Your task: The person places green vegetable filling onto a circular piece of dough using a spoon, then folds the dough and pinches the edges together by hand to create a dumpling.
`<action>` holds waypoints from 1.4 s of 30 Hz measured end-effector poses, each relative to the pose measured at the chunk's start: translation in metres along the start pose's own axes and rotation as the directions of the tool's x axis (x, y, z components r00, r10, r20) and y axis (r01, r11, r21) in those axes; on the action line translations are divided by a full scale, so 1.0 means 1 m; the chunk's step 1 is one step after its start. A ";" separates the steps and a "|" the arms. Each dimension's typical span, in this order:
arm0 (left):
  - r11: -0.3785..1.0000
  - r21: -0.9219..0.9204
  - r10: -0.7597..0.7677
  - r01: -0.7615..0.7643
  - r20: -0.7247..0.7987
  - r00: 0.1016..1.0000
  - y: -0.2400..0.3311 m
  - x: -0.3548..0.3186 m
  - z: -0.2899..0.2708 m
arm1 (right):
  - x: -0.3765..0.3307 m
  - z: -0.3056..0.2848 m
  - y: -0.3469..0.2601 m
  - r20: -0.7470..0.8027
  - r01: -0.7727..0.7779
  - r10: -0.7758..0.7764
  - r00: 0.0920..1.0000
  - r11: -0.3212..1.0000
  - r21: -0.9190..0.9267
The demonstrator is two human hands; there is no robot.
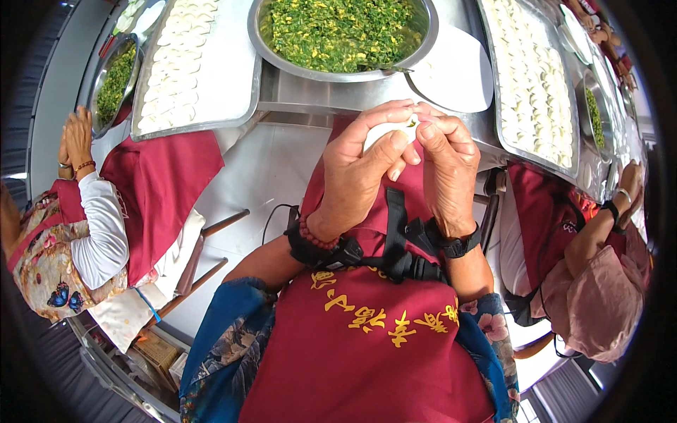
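My left hand [361,173] and my right hand [446,166] are raised together in front of my red apron, both pinching one white dumpling [386,131] whose green filling shows at the top seam. My fingertips meet over its edge. Just beyond them stands a big steel bowl [430,32] of chopped green filling, with a stack of round white wrappers [458,70] to its right on the steel table [310,95].
A steel tray [240,92] with rows of finished dumplings lies at the left, another tray [497,84] at the right. A person in a red apron sits on each side, each with a smaller bowl of filling [106,60] nearby. Wooden stool legs [204,247] stand at lower left.
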State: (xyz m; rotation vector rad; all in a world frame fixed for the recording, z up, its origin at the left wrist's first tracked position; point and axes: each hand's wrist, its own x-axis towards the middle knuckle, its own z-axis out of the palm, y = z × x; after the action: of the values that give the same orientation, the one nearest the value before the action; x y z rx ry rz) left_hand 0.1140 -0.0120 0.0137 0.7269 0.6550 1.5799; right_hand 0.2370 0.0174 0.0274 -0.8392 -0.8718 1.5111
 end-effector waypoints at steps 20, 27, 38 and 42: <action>0.972 0.208 -0.111 0.106 0.013 0.994 0.015 -0.007 0.006 | 0.005 -0.014 -0.015 0.189 -0.101 0.127 0.974 0.985 -0.142; 0.961 0.255 -0.130 0.104 0.086 0.988 0.014 -0.008 0.000 | -0.002 -0.017 -0.006 0.186 -0.022 0.036 0.982 0.997 -0.076; 0.952 0.287 -0.145 0.104 0.125 0.981 0.022 -0.011 -0.002 | -0.005 -0.017 -0.017 0.219 -0.121 0.165 0.962 0.972 -0.201; 0.920 0.387 -0.161 0.060 0.233 0.959 0.024 -0.010 -0.011 | -0.004 -0.019 -0.012 0.285 0.073 -0.005 0.958 0.971 -0.227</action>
State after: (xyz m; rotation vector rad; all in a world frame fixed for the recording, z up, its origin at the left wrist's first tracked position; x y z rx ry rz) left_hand 0.0912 -0.0255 0.0240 1.1428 0.7982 1.2351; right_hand 0.2592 0.0157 0.0293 -0.7797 -1.2929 1.5346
